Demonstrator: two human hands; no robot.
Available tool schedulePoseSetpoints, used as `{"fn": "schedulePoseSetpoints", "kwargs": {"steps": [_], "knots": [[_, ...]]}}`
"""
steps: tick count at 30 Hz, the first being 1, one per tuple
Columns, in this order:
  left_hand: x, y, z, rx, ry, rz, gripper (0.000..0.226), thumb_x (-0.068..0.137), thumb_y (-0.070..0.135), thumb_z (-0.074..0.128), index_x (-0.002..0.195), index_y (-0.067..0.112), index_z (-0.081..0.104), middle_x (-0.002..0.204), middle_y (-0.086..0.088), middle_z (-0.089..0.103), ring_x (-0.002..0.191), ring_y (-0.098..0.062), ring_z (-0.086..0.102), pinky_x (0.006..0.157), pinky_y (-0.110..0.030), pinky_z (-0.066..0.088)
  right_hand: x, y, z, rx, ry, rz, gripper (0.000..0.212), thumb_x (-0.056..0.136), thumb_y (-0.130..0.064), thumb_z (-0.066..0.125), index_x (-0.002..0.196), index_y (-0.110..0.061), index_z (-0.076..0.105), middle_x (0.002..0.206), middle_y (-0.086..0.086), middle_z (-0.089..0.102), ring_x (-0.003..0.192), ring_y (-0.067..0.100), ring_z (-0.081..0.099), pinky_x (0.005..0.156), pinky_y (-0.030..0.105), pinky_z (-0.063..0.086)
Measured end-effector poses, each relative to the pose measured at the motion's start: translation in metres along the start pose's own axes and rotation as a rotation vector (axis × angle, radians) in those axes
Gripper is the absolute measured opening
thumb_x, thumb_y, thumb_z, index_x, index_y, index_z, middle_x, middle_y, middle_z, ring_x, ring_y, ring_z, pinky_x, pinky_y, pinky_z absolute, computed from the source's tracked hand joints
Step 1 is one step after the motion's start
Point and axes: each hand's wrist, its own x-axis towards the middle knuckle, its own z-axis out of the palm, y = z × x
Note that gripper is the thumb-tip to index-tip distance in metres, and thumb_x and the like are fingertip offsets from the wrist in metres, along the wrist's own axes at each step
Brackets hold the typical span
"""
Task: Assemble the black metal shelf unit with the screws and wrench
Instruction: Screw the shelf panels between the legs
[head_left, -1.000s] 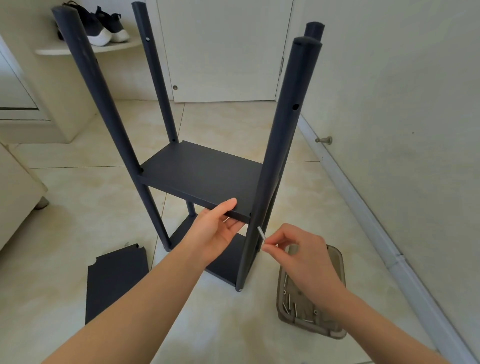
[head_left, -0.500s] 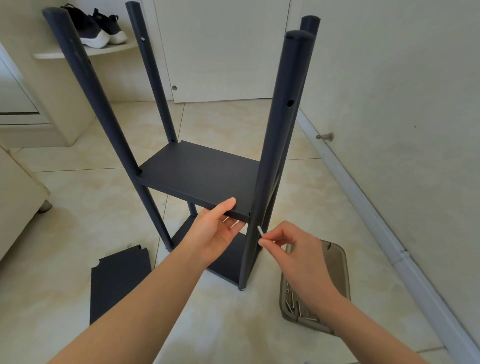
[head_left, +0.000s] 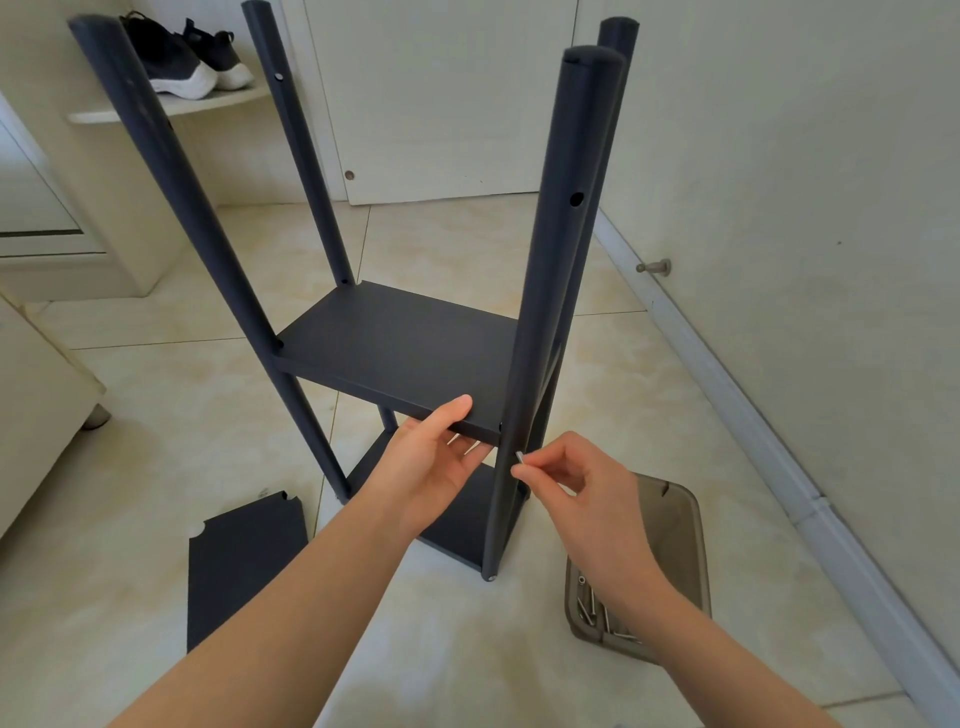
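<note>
The black metal shelf unit stands on the tiled floor with several round posts rising around its middle shelf (head_left: 395, 353). My left hand (head_left: 434, 457) grips the near edge of that shelf, thumb on top and fingers underneath. My right hand (head_left: 571, 483) pinches a small silver screw (head_left: 519, 457) and holds it against the near right post (head_left: 545, 312), level with the shelf's corner. A lower shelf (head_left: 467, 525) is partly hidden behind my hands. No wrench is visible.
A brown plastic tray (head_left: 675, 525) with several loose screws lies on the floor under my right wrist. A loose black shelf panel (head_left: 239, 566) lies flat at the lower left. The wall and skirting (head_left: 753, 415) run close on the right; shoes (head_left: 176, 57) sit on a ledge.
My right hand has brought the screw closer to the near right post. The camera view shifted slightly. My left hand keeps its hold on the shelf edge.
</note>
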Motion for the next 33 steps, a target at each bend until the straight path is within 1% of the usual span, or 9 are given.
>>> {"fn": "schedulePoseSetpoints", "kwargs": {"steps": [5, 10, 14, 16, 19, 24, 27, 29, 33], "knots": [[0.000, 0.000, 0.000, 0.008, -0.009, 0.012, 0.031, 0.072, 0.015, 0.078, 0.101, 0.010, 0.069, 0.100, -0.013, 0.076, 0.101, -0.030, 0.074, 0.069, -0.033, 0.061, 0.006, 0.003, 0.004, -0.018, 0.010, -0.014, 0.012, 0.086, -0.023, 0.074, 0.081, -0.031, 0.066, 0.082, -0.020, 0.067, 0.084, 0.000, 0.065, 0.071, 0.006, 0.048], [-0.001, 0.000, 0.000, 0.001, -0.030, 0.009, 0.035, 0.074, 0.014, 0.077, 0.107, 0.007, 0.067, 0.112, -0.016, 0.073, 0.109, -0.033, 0.071, 0.073, -0.035, 0.061, 0.010, 0.005, 0.003, -0.006, 0.038, 0.002, 0.016, 0.081, -0.028, 0.079, 0.077, -0.028, 0.063, 0.078, -0.017, 0.067, 0.077, 0.001, 0.066, 0.068, 0.007, 0.048], [-0.002, 0.000, 0.002, -0.011, -0.010, 0.008, 0.036, 0.073, 0.013, 0.077, 0.107, 0.007, 0.066, 0.111, -0.016, 0.073, 0.107, -0.032, 0.071, 0.071, -0.035, 0.061, 0.013, 0.005, 0.001, 0.005, 0.024, 0.035, 0.017, 0.079, -0.027, 0.080, 0.073, -0.025, 0.063, 0.073, -0.012, 0.067, 0.072, 0.004, 0.064, 0.066, 0.009, 0.047], [-0.003, 0.000, 0.002, -0.014, -0.001, 0.009, 0.035, 0.077, 0.012, 0.076, 0.109, 0.007, 0.064, 0.111, -0.016, 0.072, 0.107, -0.032, 0.072, 0.071, -0.035, 0.061, 0.013, 0.005, 0.001, 0.037, 0.013, 0.082, 0.015, 0.079, -0.026, 0.080, 0.074, -0.024, 0.065, 0.071, -0.010, 0.068, 0.069, 0.005, 0.065, 0.063, 0.009, 0.048], [-0.003, -0.001, 0.002, -0.018, -0.007, 0.017, 0.026, 0.087, 0.011, 0.071, 0.112, 0.007, 0.064, 0.113, -0.016, 0.073, 0.107, -0.031, 0.071, 0.072, -0.034, 0.061, 0.013, 0.005, 0.003, 0.087, 0.009, 0.129, 0.014, 0.078, -0.024, 0.080, 0.076, -0.022, 0.067, 0.068, -0.008, 0.069, 0.064, 0.005, 0.065, 0.060, 0.010, 0.048], [-0.004, -0.001, 0.001, 0.002, -0.015, 0.052, 0.016, 0.091, 0.009, 0.067, 0.107, 0.007, 0.066, 0.110, -0.015, 0.074, 0.106, -0.029, 0.072, 0.071, -0.032, 0.061, 0.012, 0.004, 0.004, 0.051, 0.020, 0.083, 0.015, 0.079, -0.025, 0.080, 0.074, -0.026, 0.065, 0.070, -0.010, 0.068, 0.067, 0.006, 0.066, 0.062, 0.010, 0.049], [-0.004, -0.002, 0.002, 0.043, -0.001, 0.098, 0.020, 0.093, 0.008, 0.065, 0.113, 0.005, 0.065, 0.112, -0.015, 0.073, 0.107, -0.028, 0.072, 0.077, -0.034, 0.062, 0.008, 0.006, 0.004, 0.012, 0.008, 0.031, 0.018, 0.081, -0.025, 0.078, 0.074, -0.026, 0.062, 0.073, -0.012, 0.067, 0.071, 0.005, 0.065, 0.065, 0.010, 0.049], [-0.004, -0.002, 0.004, 0.065, 0.011, 0.121, 0.023, 0.095, 0.008, 0.064, 0.118, 0.005, 0.064, 0.113, -0.014, 0.073, 0.107, -0.028, 0.072, 0.080, -0.035, 0.062, 0.005, 0.006, 0.003, -0.010, 0.016, 0.000, 0.020, 0.082, -0.024, 0.078, 0.073, -0.027, 0.061, 0.074, -0.015, 0.066, 0.074, 0.002, 0.064, 0.065, 0.008, 0.048], [-0.006, 0.000, 0.004, 0.074, -0.003, 0.118, 0.030, 0.096, 0.008, 0.063, 0.125, 0.004, 0.063, 0.120, -0.015, 0.072, 0.112, -0.028, 0.069, 0.079, -0.033, 0.061, 0.005, 0.006, 0.005, -0.063, 0.028, -0.070, 0.021, 0.083, -0.023, 0.077, 0.072, -0.028, 0.059, 0.075, -0.019, 0.065, 0.078, -0.001, 0.063, 0.068, 0.005, 0.046]]}}
